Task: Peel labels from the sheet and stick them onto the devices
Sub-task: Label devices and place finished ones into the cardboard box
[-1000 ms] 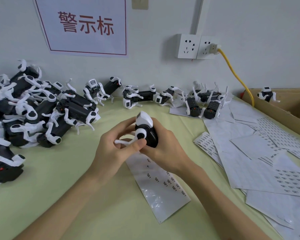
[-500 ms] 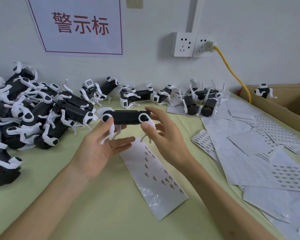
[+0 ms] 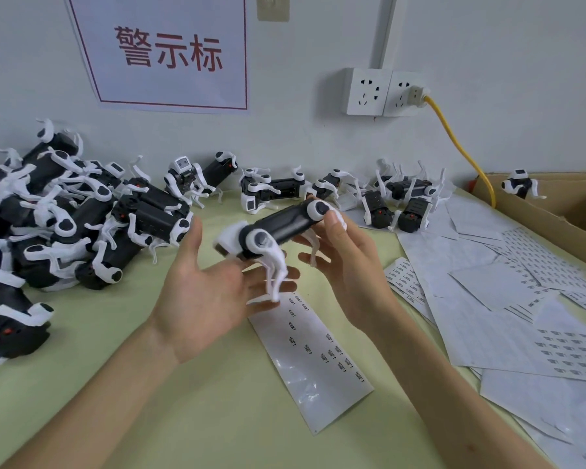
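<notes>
A black robot-dog device (image 3: 281, 225) with white legs hangs tilted above the table, its left end lower. My right hand (image 3: 349, 265) pinches its right end, thumb on the white hip joint. My left hand (image 3: 200, 289) lies palm up below the left end, fingers straight, fingertips touching the dangling white legs. The glossy label sheet (image 3: 312, 360) with small black labels lies flat on the green table (image 3: 115, 384) under my hands.
A heap of similar devices (image 3: 65, 225) fills the left side, and a row of others (image 3: 274, 189) stands along the wall. Used backing sheets (image 3: 504, 299) cover the right. A cardboard box (image 3: 555, 214) holds one device (image 3: 520, 184); a yellow cable (image 3: 460, 147) runs from the socket.
The device went from upright, gripped by both hands, to lying lengthwise. My left hand let go, opened and dropped beneath it; my right hand now holds its right end.
</notes>
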